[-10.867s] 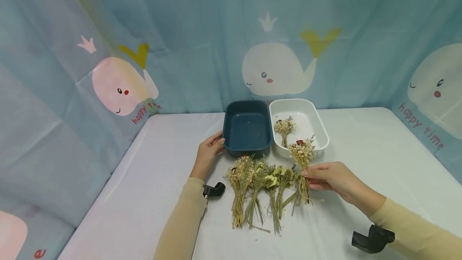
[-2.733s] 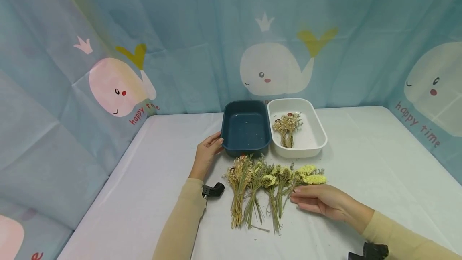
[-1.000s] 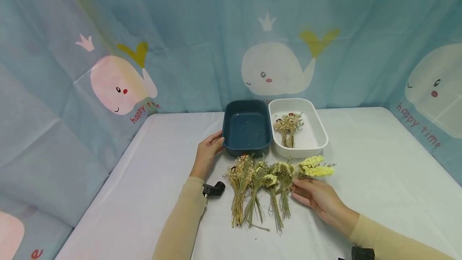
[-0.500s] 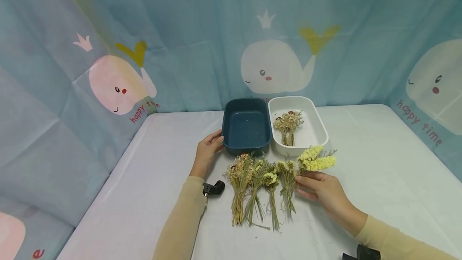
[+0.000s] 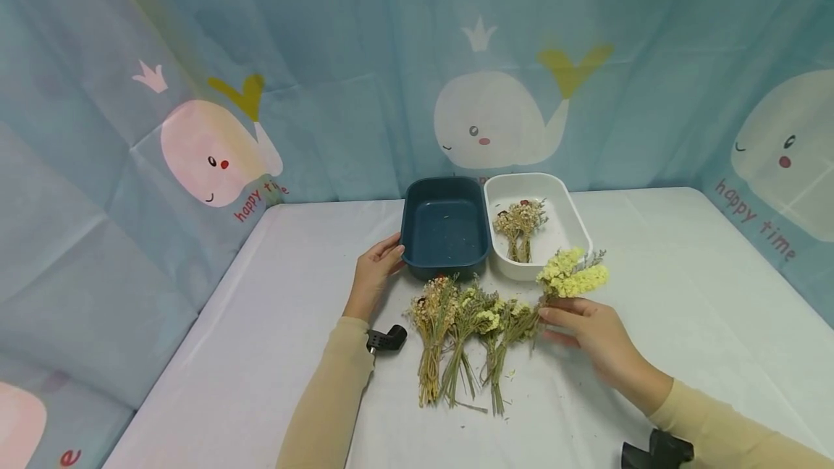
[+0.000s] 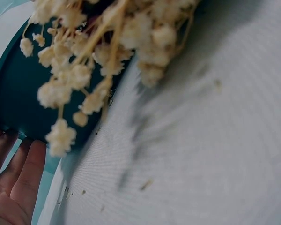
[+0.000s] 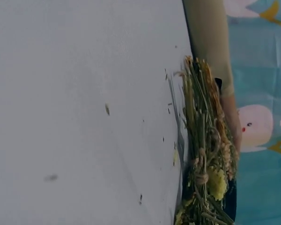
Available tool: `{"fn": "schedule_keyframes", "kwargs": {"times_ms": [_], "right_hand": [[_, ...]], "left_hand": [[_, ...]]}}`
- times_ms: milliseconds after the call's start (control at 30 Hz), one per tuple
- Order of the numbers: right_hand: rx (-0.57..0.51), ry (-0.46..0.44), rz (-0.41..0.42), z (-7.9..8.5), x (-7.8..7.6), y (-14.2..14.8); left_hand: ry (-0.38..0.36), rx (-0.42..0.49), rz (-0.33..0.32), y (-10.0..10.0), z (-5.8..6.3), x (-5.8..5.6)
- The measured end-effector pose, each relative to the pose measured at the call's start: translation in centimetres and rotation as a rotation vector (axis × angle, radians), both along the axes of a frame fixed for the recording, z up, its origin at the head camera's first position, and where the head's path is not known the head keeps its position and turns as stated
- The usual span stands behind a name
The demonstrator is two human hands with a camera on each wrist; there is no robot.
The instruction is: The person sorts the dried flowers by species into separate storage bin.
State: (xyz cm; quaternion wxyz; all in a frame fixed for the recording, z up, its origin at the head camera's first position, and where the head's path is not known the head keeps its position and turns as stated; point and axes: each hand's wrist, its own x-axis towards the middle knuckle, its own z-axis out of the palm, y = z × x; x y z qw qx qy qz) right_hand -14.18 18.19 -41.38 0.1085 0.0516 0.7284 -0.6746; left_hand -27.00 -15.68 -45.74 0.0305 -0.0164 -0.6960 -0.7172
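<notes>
In the head view my right hand (image 5: 596, 335) pinches the stems of a bunch of yellow dried flowers (image 5: 573, 277), its heads raised over the near right corner of the white bin (image 5: 576, 226). My left hand (image 5: 371, 277) rests its fingers against the left side of the dark blue bin (image 5: 446, 263); in the left wrist view those fingers (image 6: 30, 168) look straight along the bin wall. Two bunches of small cream flowers with red blooms (image 5: 521, 226) lie in the white bin. The right hand is out of sight in the right wrist view.
Several tied dried bunches (image 5: 433, 353) lie in a row in front of the bins, the rightmost bunch (image 5: 511, 331) leaning toward the right hand. Plant crumbs dot the white tablecloth (image 5: 260, 353). A whale-print curtain (image 5: 339, 121) hangs behind.
Since the oldest frame, a second cream bunch came to lie in the white bin. The right hand then took the yellow bunch and lifted it up toward that bin. The left hand stayed put.
</notes>
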Motion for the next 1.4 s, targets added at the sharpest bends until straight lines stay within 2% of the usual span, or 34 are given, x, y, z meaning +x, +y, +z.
{"fn": "schedule_keyframes", "kwargs": {"times_ms": [433,900,1400], "right_hand": [[0.032,0.010,0.037,0.7,-0.7,0.4],[-0.023,0.049,0.078,1.9,-1.9,-0.2],[-0.068,0.051,0.120,2.6,-4.7,-1.1]], "left_hand": [[-0.013,0.002,-0.008,-0.1,0.0,0.0],[-0.010,-0.020,0.001,0.0,0.0,0.0],[-0.007,-0.009,-0.004,0.0,-0.1,-0.1]]}}
